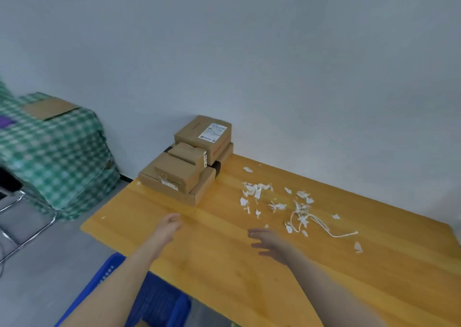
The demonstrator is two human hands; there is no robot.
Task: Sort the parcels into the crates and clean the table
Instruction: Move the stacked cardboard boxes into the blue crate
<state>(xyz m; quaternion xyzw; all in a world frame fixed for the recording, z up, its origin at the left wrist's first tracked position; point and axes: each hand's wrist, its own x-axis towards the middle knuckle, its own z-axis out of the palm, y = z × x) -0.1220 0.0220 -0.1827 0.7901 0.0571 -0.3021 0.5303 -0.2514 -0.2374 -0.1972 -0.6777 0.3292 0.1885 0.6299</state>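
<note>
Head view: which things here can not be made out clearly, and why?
Crate, head view: cut off by the bottom edge and partly behind the left forearm; its contents do not show.
Label on the top parcel: text too small and blurred to read.
Parcels: the upper ones cover the lower ones, so the count is unsure.
Cloth, left edge: blurred, and it hides what is under it.

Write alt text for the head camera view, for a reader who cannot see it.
A person's empty left hand and right hand hover over a yellow table near a stack of cardboard parcels against the wall. Torn paper scraps lie right of the stack; a blue crate sits below the near edge.
</note>
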